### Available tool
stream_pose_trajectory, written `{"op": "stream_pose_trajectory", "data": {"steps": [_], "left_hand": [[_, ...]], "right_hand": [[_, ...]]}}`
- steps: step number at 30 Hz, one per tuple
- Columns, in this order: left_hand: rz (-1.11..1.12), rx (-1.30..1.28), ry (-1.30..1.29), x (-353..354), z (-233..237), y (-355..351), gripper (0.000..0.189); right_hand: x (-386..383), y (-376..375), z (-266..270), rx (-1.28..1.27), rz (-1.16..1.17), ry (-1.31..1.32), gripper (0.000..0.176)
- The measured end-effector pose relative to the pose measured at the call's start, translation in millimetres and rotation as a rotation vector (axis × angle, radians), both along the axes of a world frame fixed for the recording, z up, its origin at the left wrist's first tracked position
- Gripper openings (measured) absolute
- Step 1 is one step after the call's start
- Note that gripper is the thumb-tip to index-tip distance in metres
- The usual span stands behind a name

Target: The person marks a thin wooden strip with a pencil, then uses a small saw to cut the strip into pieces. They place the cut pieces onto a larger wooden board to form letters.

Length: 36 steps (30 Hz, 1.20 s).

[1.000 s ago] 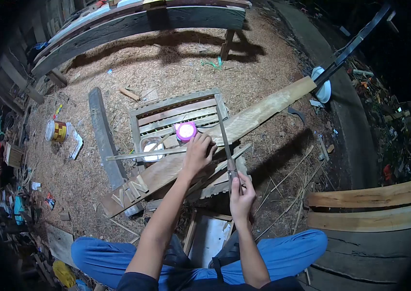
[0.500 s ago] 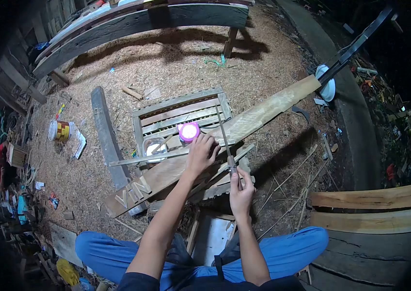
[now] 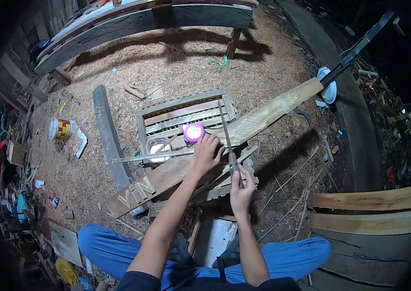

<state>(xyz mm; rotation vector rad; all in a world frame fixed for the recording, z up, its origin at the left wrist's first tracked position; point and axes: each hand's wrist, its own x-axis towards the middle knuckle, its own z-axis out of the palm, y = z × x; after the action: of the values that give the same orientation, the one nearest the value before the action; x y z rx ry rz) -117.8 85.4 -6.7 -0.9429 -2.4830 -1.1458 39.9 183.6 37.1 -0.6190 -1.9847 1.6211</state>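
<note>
My left hand (image 3: 207,154) presses with bent fingers on a thin wood strip (image 3: 154,157) that lies across a long plank (image 3: 171,173). In my right hand (image 3: 242,188) is the handle of what looks like a hand saw (image 3: 225,127); its long narrow blade points away from me, just right of my left fingers. The teeth cannot be made out. Beyond my left fingers sits a round pink-rimmed object (image 3: 194,132) with a bright face. Short wood pieces (image 3: 136,191) lie on the plank's near left end, forming the letters VIN.
A slatted wooden frame (image 3: 184,104) supports the plank, with a clear plastic tub (image 3: 158,149) on it. A grey board (image 3: 106,131) and a paint-type bucket (image 3: 60,129) are on the left. Two curved boards (image 3: 372,199) lie at right. A heavy bench (image 3: 147,31) stands beyond.
The whole view has shifted slightly. Both hands keep their grip, and the blade stays beside my left fingers with little visible movement.
</note>
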Motion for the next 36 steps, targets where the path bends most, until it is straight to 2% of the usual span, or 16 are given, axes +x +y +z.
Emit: {"op": "stream_pose_trajectory", "data": {"steps": [11,16,17,18,20,22,24,26,28,30,36], "left_hand": [[0.02,0.039,0.045,1,-1,0,0.019],[0.029,0.042,0.054,2,0,2,0.02],[0.03,0.041,0.055,1,1,1,0.02],[0.022,0.042,0.039,0,1,0,0.021],[0.006,0.057,0.041,1,-1,1,0.022],[0.016,0.029,0.034,2,0,2,0.022],[-0.009,0.032,0.025,2,1,0,0.021],[-0.023,0.022,0.031,-3,2,-2,0.021],[0.0,0.025,0.073,-1,0,-1,0.019],[-0.003,0.007,0.029,-2,-1,-2,0.018],[0.009,-0.04,0.017,1,3,-2,0.02]], "right_hand": [[-15,-3,5,-0.01,0.074,-0.075,0.034],[-7,-11,12,0.135,0.055,-0.141,0.031],[0,-8,9,0.28,0.041,-0.08,0.03],[13,-8,2,0.283,0.04,-0.083,0.03],[47,-14,-9,0.148,0.031,-0.127,0.028],[70,-13,2,0.18,0.012,-0.108,0.029],[82,-3,17,-0.118,-0.005,-0.292,0.03],[79,-5,6,-0.079,0.014,-0.24,0.033],[79,-14,-10,0.023,-0.04,-0.015,0.034],[82,-17,-17,-0.044,-0.022,-0.068,0.034],[78,-16,-2,0.17,-0.048,0.001,0.032]]}}
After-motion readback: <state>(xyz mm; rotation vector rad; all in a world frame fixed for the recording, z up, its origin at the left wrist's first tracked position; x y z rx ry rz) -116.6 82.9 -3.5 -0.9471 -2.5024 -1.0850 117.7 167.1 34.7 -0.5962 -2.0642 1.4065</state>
